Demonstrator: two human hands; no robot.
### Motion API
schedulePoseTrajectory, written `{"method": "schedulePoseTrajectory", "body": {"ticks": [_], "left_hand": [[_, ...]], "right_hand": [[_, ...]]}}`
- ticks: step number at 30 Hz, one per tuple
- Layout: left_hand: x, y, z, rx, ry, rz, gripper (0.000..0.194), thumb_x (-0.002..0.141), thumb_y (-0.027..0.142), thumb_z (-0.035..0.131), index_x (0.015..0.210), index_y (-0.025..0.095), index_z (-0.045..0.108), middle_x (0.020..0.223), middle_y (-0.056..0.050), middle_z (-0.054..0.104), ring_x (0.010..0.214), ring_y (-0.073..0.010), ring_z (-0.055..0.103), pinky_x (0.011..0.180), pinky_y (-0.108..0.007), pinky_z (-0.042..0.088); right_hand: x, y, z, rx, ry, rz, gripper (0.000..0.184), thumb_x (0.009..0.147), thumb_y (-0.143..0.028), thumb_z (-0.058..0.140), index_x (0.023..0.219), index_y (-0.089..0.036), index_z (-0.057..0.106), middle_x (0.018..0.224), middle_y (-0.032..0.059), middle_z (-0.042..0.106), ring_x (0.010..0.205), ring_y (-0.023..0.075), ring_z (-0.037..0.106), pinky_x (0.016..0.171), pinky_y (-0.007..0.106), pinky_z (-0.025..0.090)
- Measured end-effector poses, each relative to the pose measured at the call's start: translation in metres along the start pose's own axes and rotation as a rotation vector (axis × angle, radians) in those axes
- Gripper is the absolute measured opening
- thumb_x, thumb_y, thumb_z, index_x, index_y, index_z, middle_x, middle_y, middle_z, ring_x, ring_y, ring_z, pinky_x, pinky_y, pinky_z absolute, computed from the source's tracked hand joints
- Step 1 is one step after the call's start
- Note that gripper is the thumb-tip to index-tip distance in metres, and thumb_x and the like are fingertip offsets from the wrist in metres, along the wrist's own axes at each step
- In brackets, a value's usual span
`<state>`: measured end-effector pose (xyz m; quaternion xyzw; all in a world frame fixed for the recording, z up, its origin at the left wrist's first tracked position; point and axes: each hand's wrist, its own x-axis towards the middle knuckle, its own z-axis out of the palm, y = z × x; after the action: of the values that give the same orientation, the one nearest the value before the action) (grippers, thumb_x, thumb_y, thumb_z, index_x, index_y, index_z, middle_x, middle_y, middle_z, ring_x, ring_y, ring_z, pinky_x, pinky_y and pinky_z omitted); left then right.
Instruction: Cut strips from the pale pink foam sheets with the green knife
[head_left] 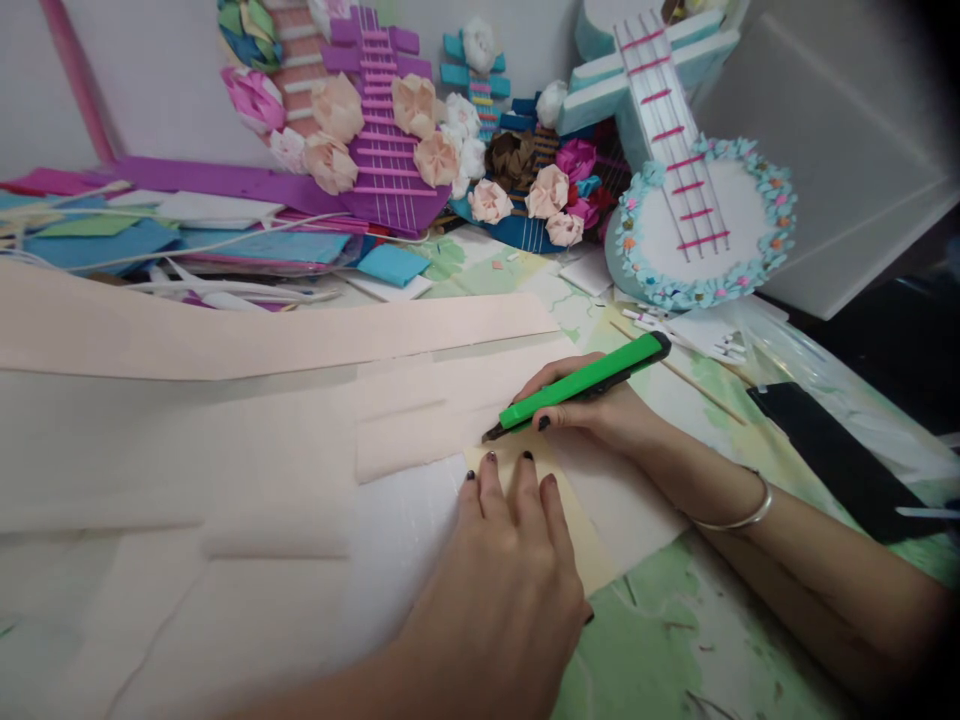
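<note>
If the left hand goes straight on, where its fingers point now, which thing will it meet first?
Probably the blade end of the green cutter, held by the right hand, just beyond the fingertips of the left hand. The cutter's height is hard to judge here.

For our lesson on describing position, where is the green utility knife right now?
In the head view, the green utility knife is right of centre, held in the right hand, its tip just above the left hand's fingertips.
</note>
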<state>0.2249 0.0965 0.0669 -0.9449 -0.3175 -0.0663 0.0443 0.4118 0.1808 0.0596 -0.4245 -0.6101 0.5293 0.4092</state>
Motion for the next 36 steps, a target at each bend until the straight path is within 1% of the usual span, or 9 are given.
{"method": "schedulePoseTrajectory", "body": {"ticks": [7, 12, 16, 20, 26, 31, 36], "left_hand": [[0.000, 0.000, 0.002, 0.005, 0.067, 0.004, 0.074, 0.076, 0.055, 0.065, 0.124, -0.001, 0.061, 0.126, -0.030, 0.058, 0.113, -0.0496, 0.056, 0.085, -0.055, 0.055], [0.000, 0.001, 0.004, -0.006, 0.091, 0.002, 0.075, 0.073, 0.055, 0.067, 0.123, -0.001, 0.062, 0.124, -0.030, 0.059, 0.111, -0.0498, 0.057, 0.084, -0.055, 0.055], [-0.001, 0.000, 0.004, -0.006, 0.099, -0.008, 0.075, 0.072, 0.056, 0.068, 0.122, 0.000, 0.062, 0.124, -0.029, 0.060, 0.111, -0.0491, 0.058, 0.083, -0.054, 0.056], [-0.001, 0.001, 0.003, -0.017, 0.082, -0.008, 0.075, 0.075, 0.056, 0.067, 0.124, 0.000, 0.061, 0.125, -0.029, 0.059, 0.112, -0.0488, 0.057, 0.085, -0.054, 0.055], [0.000, 0.001, 0.001, -0.037, 0.017, -0.012, 0.079, 0.074, 0.057, 0.068, 0.127, -0.001, 0.058, 0.128, -0.031, 0.055, 0.116, -0.0505, 0.054, 0.087, -0.056, 0.053], [0.001, 0.001, -0.004, -0.048, -0.036, -0.012, 0.077, 0.078, 0.056, 0.066, 0.129, -0.001, 0.056, 0.130, -0.030, 0.054, 0.118, -0.0498, 0.052, 0.089, -0.056, 0.052], [0.002, 0.001, -0.007, -0.055, -0.077, -0.008, 0.076, 0.081, 0.054, 0.063, 0.130, -0.003, 0.054, 0.132, -0.031, 0.052, 0.122, -0.0485, 0.049, 0.093, -0.058, 0.049]], "right_hand": [[0.000, 0.007, -0.005, 0.007, 0.005, -0.003, 0.030, 0.065, -0.032, 0.083, 0.088, -0.015, 0.073, 0.089, 0.0082, 0.075, 0.085, 0.0228, 0.070, 0.076, 0.033, 0.056], [0.000, 0.005, -0.004, 0.007, 0.010, 0.000, 0.030, 0.065, -0.033, 0.084, 0.087, -0.016, 0.073, 0.091, 0.0082, 0.075, 0.087, 0.0231, 0.070, 0.079, 0.034, 0.056], [-0.001, 0.001, -0.003, -0.029, 0.008, 0.014, 0.028, 0.065, -0.031, 0.083, 0.087, -0.016, 0.073, 0.089, 0.0080, 0.075, 0.086, 0.0225, 0.070, 0.078, 0.033, 0.055], [-0.002, -0.001, -0.002, -0.043, 0.009, 0.017, 0.028, 0.066, -0.031, 0.083, 0.086, -0.016, 0.073, 0.089, 0.0077, 0.075, 0.084, 0.0218, 0.070, 0.077, 0.032, 0.055], [-0.002, -0.003, 0.000, -0.053, 0.014, 0.005, 0.027, 0.065, -0.031, 0.083, 0.085, -0.016, 0.073, 0.087, 0.0072, 0.075, 0.083, 0.0215, 0.070, 0.076, 0.032, 0.056], [-0.002, -0.004, 0.000, -0.066, 0.045, 0.001, 0.025, 0.065, -0.032, 0.082, 0.083, -0.016, 0.073, 0.083, 0.0060, 0.075, 0.080, 0.0202, 0.070, 0.074, 0.031, 0.055], [-0.003, -0.006, 0.005, 0.003, 0.056, 0.025, 0.024, 0.068, -0.033, 0.081, 0.083, -0.016, 0.072, 0.082, 0.0057, 0.074, 0.078, 0.0189, 0.070, 0.073, 0.030, 0.055]]}}
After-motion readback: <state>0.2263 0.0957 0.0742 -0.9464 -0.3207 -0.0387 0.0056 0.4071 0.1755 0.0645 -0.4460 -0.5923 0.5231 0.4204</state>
